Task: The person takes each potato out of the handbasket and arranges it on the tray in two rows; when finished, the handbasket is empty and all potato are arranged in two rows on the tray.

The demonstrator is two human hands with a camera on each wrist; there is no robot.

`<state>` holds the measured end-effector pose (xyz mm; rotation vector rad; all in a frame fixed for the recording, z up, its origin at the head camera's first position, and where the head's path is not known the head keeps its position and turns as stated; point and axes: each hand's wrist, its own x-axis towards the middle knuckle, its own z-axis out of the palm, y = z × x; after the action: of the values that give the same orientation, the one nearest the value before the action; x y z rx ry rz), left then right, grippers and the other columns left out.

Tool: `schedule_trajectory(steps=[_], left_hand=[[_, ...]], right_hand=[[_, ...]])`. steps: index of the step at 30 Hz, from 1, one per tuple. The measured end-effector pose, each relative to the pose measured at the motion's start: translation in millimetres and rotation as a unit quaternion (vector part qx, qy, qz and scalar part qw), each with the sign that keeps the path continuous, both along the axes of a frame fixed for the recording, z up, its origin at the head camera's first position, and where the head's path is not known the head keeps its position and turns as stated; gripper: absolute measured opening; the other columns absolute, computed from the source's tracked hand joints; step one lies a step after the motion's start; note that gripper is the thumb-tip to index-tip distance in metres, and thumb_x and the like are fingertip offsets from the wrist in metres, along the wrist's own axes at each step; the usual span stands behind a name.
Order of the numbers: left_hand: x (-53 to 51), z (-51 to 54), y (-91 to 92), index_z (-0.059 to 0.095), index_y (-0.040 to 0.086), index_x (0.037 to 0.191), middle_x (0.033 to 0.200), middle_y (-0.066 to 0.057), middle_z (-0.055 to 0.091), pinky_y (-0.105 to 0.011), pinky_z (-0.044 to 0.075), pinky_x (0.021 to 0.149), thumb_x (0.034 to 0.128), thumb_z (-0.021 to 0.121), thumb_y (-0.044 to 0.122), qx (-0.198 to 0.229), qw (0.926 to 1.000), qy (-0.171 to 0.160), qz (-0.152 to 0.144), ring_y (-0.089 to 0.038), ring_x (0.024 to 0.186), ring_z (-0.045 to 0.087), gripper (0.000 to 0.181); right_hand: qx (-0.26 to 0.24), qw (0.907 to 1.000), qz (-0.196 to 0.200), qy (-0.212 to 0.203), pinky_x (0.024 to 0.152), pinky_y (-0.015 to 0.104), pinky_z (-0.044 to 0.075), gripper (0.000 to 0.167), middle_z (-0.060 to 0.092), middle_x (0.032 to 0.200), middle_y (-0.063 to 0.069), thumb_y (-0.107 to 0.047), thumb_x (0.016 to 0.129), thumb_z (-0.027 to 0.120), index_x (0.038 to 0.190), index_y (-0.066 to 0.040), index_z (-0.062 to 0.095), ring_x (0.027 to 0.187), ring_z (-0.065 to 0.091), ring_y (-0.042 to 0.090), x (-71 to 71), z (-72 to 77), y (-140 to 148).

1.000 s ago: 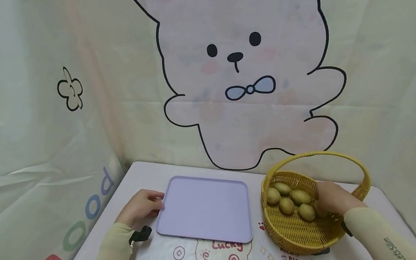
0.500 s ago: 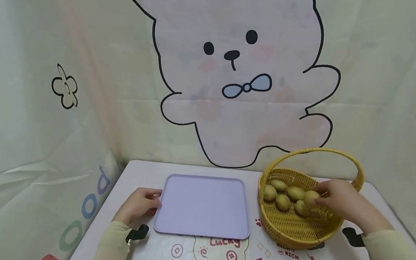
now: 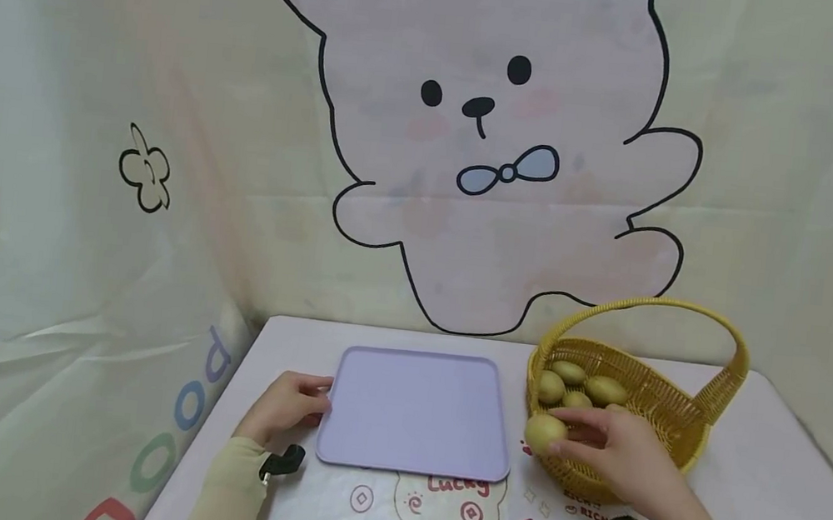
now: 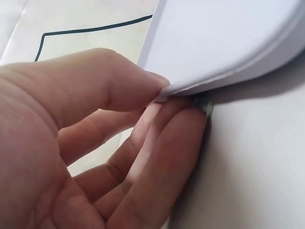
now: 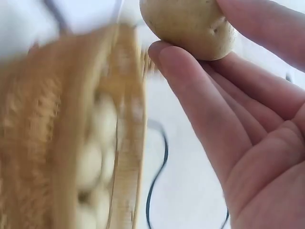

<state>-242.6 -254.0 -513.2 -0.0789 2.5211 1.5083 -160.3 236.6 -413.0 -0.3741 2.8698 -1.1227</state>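
- Tray (image 3: 417, 411): a strip of table (image 3: 765, 469) separates its right edge from the basket (image 3: 656, 392); a narrower strip runs behind its far edge.
- Left hand (image 3: 285, 405): grips the tray's left edge, thumb above, fingers reaching underneath, where their tips are hidden.
- Right hand (image 3: 627, 456): grasps one potato (image 3: 544, 434) between thumb and fingers, just right of the tray and apart from it. Whether potato and basket rim touch, I cannot tell.
- Other potatoes (image 3: 606, 390) lie in the basket, right of the tray; the right hand covers some, so their count is unclear.
- The right wrist view blurs the basket and cuts off the held potato's top; the left wrist view shows only part of the tray.
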Motion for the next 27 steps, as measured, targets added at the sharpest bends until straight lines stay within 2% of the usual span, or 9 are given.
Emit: schedule_trajectory(steps=[5,10,16,19,23,27], left_hand=[[2.9,1.6,0.5,0.074,0.004,0.137,0.096,-0.006,0.079,-0.03,0.063,0.071,0.0862,0.078,0.003,0.006,0.9999,-0.006,0.011,-0.018,0.075,0.073,0.051],[1.7,0.3,1.3,0.075,0.004,0.136,0.098,-0.008,0.079,-0.029,0.062,0.069,0.0846,0.08,0.004,0.012,0.9998,-0.011,0.014,-0.017,0.071,0.072,0.051],[-3.0,-2.0,1.2,0.076,0.009,0.136,0.088,-0.004,0.074,-0.029,0.063,0.07,0.0858,0.082,0.006,0.005,0.9996,-0.015,0.022,-0.015,0.073,0.069,0.051],[-1.8,-2.1,2.8,0.076,0.008,0.136,0.085,-0.002,0.073,-0.03,0.064,0.07,0.085,0.082,0.005,0.005,0.9997,-0.012,0.022,-0.014,0.073,0.069,0.051],[0.5,-2.3,6.6,0.075,0.007,0.136,0.085,-0.002,0.073,-0.03,0.064,0.07,0.0842,0.081,0.006,0.003,0.9999,-0.006,0.015,-0.013,0.073,0.068,0.053],[-1.4,-4.4,3.5,0.075,0.008,0.137,0.087,-0.002,0.072,-0.029,0.064,0.07,0.0839,0.082,0.008,0.006,0.9999,-0.003,0.014,-0.013,0.072,0.069,0.054]], right_hand=[[-0.054,0.9971,0.053,-0.004,0.082,0.021,0.062,0.042,0.081,0.117,0.003,-0.033,0.091,0.086,0.127,-0.012,0.08,0.098,0.078,0.007,-9.7,-7.1,-46],[-0.094,0.9919,0.083,-0.017,0.084,0.023,0.063,0.044,0.08,0.122,0.009,-0.031,0.091,0.087,0.128,-0.008,0.078,0.101,0.08,0.014,-35.5,-22.1,-87],[-0.127,0.9892,0.067,-0.028,0.086,0.03,0.065,0.042,0.081,0.123,0.011,-0.024,0.089,0.09,0.126,-0.007,0.08,0.103,0.081,0.02,-79.1,-50.8,-141],[-0.139,0.988,0.061,-0.028,0.087,0.031,0.065,0.041,0.081,0.122,0.011,-0.018,0.087,0.09,0.125,-0.006,0.08,0.103,0.081,0.022,-97.9,-64.8,-167],[-0.147,0.9877,0.047,-0.028,0.086,0.034,0.065,0.039,0.082,0.117,0.01,-0.014,0.085,0.091,0.122,-0.005,0.081,0.099,0.081,0.022,-115.1,-77.8,-197],[-0.161,0.9861,0.029,-0.03,0.083,0.032,0.064,0.038,0.083,0.113,0.009,-0.011,0.083,0.092,0.119,-0.006,0.082,0.095,0.081,0.02,-127.7,-86.8,-220]])
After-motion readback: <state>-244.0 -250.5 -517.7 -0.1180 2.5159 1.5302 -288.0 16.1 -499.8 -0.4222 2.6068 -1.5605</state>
